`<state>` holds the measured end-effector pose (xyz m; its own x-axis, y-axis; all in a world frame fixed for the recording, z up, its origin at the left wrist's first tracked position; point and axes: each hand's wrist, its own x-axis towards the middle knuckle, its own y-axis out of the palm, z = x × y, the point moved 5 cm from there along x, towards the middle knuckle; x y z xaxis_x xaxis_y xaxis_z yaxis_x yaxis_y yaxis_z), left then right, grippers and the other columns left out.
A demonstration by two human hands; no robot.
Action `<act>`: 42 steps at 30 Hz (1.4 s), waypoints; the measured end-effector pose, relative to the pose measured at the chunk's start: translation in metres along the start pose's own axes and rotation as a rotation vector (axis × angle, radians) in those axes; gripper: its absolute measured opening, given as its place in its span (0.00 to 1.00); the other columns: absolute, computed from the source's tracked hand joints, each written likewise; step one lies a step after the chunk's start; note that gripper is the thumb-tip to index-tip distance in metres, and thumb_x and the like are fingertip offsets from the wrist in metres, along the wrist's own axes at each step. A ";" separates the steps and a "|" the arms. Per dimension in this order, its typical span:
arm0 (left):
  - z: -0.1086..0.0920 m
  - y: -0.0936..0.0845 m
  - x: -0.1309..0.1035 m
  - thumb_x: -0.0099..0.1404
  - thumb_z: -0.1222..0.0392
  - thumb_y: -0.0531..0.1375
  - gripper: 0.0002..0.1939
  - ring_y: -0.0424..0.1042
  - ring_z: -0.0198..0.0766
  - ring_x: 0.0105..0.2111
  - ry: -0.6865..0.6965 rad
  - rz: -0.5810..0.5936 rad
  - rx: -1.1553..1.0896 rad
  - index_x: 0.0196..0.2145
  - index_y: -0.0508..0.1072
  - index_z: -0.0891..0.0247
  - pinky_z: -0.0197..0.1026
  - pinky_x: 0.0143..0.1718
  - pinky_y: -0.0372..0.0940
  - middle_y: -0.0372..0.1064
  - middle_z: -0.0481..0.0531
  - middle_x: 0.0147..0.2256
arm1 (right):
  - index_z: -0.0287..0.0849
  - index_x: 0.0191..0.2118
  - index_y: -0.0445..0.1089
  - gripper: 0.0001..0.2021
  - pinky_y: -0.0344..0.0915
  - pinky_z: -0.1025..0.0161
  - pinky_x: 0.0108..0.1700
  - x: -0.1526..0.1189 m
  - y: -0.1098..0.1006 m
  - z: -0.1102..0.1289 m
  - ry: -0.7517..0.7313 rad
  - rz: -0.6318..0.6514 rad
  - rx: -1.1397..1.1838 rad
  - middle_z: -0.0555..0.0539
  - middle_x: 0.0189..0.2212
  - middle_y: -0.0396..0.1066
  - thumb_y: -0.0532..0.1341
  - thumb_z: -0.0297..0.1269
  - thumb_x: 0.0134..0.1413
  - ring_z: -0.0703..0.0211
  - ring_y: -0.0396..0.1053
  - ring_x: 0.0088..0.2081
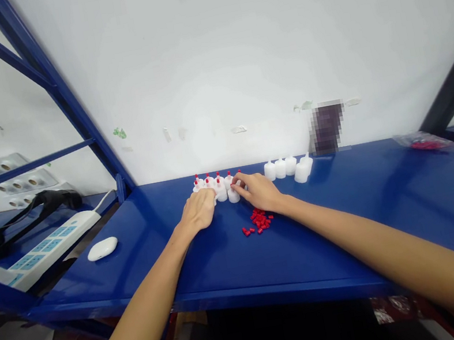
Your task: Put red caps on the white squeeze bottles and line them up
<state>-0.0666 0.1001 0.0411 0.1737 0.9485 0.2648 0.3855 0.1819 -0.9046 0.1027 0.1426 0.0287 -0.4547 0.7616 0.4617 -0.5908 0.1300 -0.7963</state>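
Observation:
White squeeze bottles (222, 194) with red tips stand in a tight group at the back of the blue table. My right hand (259, 191) reaches over the group's right side, thumb and finger pinching the small red cap atop a front bottle (234, 196). At the group's left edge is my left hand (199, 208), its fingers curled closed against the bottles. What it grips is mostly hidden. Loose red caps (261, 220) lie in a small pile just below my right hand. Further right stand several white bottles (281, 169) with bare white nozzles.
On the blue table (334, 256), a white oval case (102, 249) lies at left, near a power strip (47, 248) and a black strap (25, 220). A plastic bag with red contents (424, 144) is at far right. A dark pixelated object (327, 127) leans on the wall.

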 end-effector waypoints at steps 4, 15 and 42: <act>0.000 -0.002 -0.001 0.66 0.61 0.45 0.17 0.64 0.40 0.22 0.009 0.015 -0.030 0.21 0.63 0.60 0.41 0.27 0.49 0.64 0.49 0.19 | 0.46 0.49 0.68 0.12 0.59 0.63 0.36 -0.001 -0.004 0.001 -0.001 -0.035 0.062 0.49 0.34 0.78 0.55 0.40 0.65 0.55 0.73 0.35; -0.010 0.004 -0.001 0.68 0.49 0.48 0.20 0.62 0.37 0.22 0.089 -0.051 -0.065 0.23 0.66 0.61 0.38 0.26 0.50 0.65 0.49 0.21 | 0.43 0.44 0.71 0.12 0.57 0.65 0.34 -0.009 -0.012 0.004 -0.112 0.022 0.114 0.50 0.33 0.77 0.54 0.29 0.58 0.61 0.68 0.27; -0.019 0.010 -0.002 0.69 0.50 0.47 0.23 0.58 0.32 0.22 0.190 -0.054 -0.140 0.21 0.64 0.64 0.37 0.28 0.51 0.60 0.45 0.18 | 0.45 0.45 0.78 0.12 0.66 0.62 0.43 -0.036 -0.032 -0.011 -0.346 0.445 0.085 0.46 0.41 0.79 0.58 0.32 0.61 0.55 0.75 0.40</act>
<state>-0.0459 0.0949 0.0383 0.3113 0.8703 0.3817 0.5186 0.1810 -0.8356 0.1455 0.1183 0.0336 -0.8555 0.4771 0.2011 -0.3372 -0.2185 -0.9157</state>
